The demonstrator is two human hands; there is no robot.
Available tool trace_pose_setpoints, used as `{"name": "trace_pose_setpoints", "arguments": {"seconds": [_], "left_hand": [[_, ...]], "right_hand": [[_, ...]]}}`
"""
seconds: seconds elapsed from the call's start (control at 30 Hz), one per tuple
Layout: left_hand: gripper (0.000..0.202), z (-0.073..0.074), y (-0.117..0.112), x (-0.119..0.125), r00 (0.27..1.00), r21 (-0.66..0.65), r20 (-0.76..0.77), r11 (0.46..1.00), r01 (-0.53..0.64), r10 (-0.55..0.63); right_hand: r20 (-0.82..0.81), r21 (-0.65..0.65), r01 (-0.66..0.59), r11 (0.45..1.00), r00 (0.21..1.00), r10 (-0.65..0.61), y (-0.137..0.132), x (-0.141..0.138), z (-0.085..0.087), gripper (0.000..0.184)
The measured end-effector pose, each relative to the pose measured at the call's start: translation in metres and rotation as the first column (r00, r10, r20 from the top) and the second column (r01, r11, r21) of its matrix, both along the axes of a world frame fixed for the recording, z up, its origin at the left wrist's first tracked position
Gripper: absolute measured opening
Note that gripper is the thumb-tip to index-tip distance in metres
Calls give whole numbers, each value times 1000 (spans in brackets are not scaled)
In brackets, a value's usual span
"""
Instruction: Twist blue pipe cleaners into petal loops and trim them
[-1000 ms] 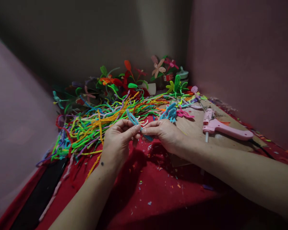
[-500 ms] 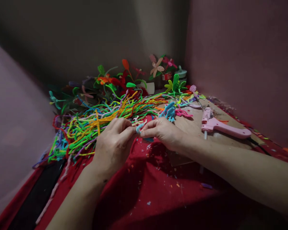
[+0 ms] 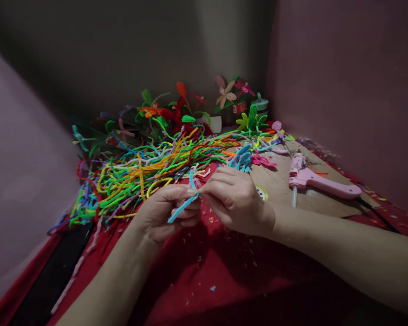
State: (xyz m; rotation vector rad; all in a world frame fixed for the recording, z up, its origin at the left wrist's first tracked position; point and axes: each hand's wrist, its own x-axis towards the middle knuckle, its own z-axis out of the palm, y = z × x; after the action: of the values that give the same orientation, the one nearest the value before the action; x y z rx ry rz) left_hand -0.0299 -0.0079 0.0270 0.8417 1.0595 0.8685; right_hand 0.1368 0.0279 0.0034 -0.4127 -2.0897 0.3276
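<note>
A light blue pipe cleaner is pinched between both hands above the red cloth. One end slants down to the left and another piece stands up behind the fingertips. My left hand grips it with thumb and fingers. On the other side my right hand is closed on it, fingertips meeting those of the left. Just beyond lie scissors, partly covered by a big heap of coloured pipe cleaners. Blue bent pieces and pink ones rest behind my right hand.
A pink glue gun lies on a brown board at right, its cord trailing off. Finished pipe-cleaner flowers stand at the back by a lidded jar. Scraps dot the red cloth. Walls close in the sides.
My hands have turned, so the blue pipe cleaner now shows a long end at lower left. The scissors and a yellow-rimmed round item have come into view.
</note>
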Motion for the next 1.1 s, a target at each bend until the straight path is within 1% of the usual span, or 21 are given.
{"name": "trace_pose_setpoints", "arguments": {"seconds": [0.07,0.1,0.17,0.2,0.27,0.33,0.37,0.4,0.43,0.5,0.57,0.6,0.63,0.67,0.73,0.87,0.93,0.97,1.0,1.03,1.1], "left_hand": [[22,3,-2,1,990,168,-95,982,-89,106],[17,5,-4,1,968,292,-166,947,-135,189],[11,9,-7,-1,895,542,-272,824,-162,355],[14,11,-8,-2,858,646,-311,754,-124,408],[16,13,-10,-4,785,783,-412,621,44,464],[12,14,-11,-5,688,827,-513,510,237,513],[8,14,-11,-5,648,823,-549,478,308,528],[5,14,-11,-5,623,811,-575,471,347,531],[4,14,-12,-4,612,795,-595,493,353,521],[13,13,-12,0,623,733,-634,613,295,459],[19,11,-13,3,680,622,-646,755,208,346],[20,10,-12,4,714,569,-637,803,179,291],[20,10,-12,5,738,532,-625,831,163,255],[20,9,-12,5,746,517,-620,842,155,244],[21,10,-11,4,713,534,-639,834,141,288],[22,11,-8,1,604,611,-671,782,123,430],[20,10,-6,0,570,633,-680,761,138,462],[18,9,-6,-1,554,643,-685,750,155,473],[16,8,-6,-1,533,654,-692,735,178,487],[15,7,-6,-1,505,671,-696,713,204,510],[13,5,-6,-1,437,695,-704,669,263,560]], "right_hand": [[-130,-206,-56,977,991,30,2,-1,2,16],[-188,-329,-103,939,981,42,4,-1,3,15],[-257,-537,-207,818,963,75,6,-2,5,11],[-274,-608,-250,753,957,96,7,-2,6,10],[-303,-687,-309,657,944,128,8,-2,7,8],[-307,-717,-329,615,941,145,8,-2,7,7],[-301,-723,-326,609,942,147,7,-1,7,7],[-288,-724,-316,613,946,148,7,-1,6,8],[-271,-716,-302,630,951,148,5,-2,6,9],[-228,-646,-253,720,964,134,3,-2,4,10],[-191,-506,-176,845,977,90,1,-3,3,12],[-177,-443,-141,885,982,67,0,-4,2,12],[-169,-416,-119,902,984,52,0,-4,1,13],[-163,-431,-117,895,985,51,0,-5,1,13],[-178,-556,-176,812,980,90,2,-7,1,13],[-226,-796,-287,533,958,179,8,-8,2,16],[-208,-846,-263,463,964,167,10,-8,1,22],[-196,-852,-245,464,969,152,11,-8,1,23],[-186,-844,-228,486,973,134,12,-9,0,23],[-171,-825,-210,525,978,123,12,-9,-1,22],[-120,-752,-164,638,986,112,11,-9,-2,20]]}}
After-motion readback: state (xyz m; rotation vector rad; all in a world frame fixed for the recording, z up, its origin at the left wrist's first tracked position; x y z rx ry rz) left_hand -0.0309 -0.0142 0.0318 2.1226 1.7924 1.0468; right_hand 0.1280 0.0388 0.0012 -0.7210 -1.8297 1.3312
